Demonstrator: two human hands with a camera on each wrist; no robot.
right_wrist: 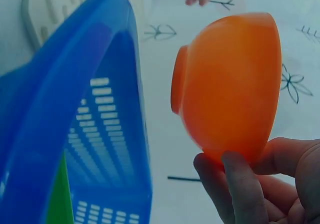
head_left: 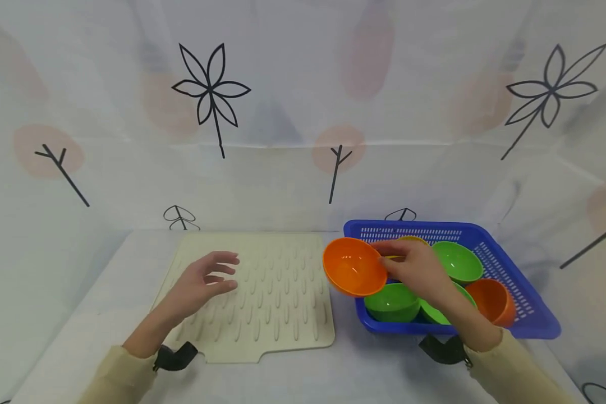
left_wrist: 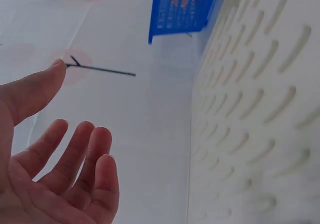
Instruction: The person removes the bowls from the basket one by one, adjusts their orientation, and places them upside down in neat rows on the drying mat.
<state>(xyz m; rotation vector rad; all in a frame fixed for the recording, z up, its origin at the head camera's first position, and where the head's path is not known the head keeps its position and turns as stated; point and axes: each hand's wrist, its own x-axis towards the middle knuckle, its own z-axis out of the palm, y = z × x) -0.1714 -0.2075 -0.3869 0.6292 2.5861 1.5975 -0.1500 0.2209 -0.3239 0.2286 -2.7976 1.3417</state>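
Observation:
My right hand (head_left: 418,269) pinches the rim of an orange bowl (head_left: 354,267), thumb on one side and fingers on the other. The bowl hangs above the left edge of a blue basket (head_left: 414,330), tilted with its inside toward the head camera. In the right wrist view the orange bowl (right_wrist: 230,84) shows its outer wall and foot, apart from the basket. Over a cream ridged board (head_left: 283,292) hovers my left hand (head_left: 202,286), holding nothing. Its fingers are relaxed and spread from the thumb in the left wrist view.
Inside the basket lie several green bowls (head_left: 457,261), another orange bowl (head_left: 492,302) and a yellow bowl (head_left: 413,239) partly hidden by my right hand. The basket stands right of the board on a white-covered table (head_left: 293,381). A patterned cloth (head_left: 283,112) hangs behind.

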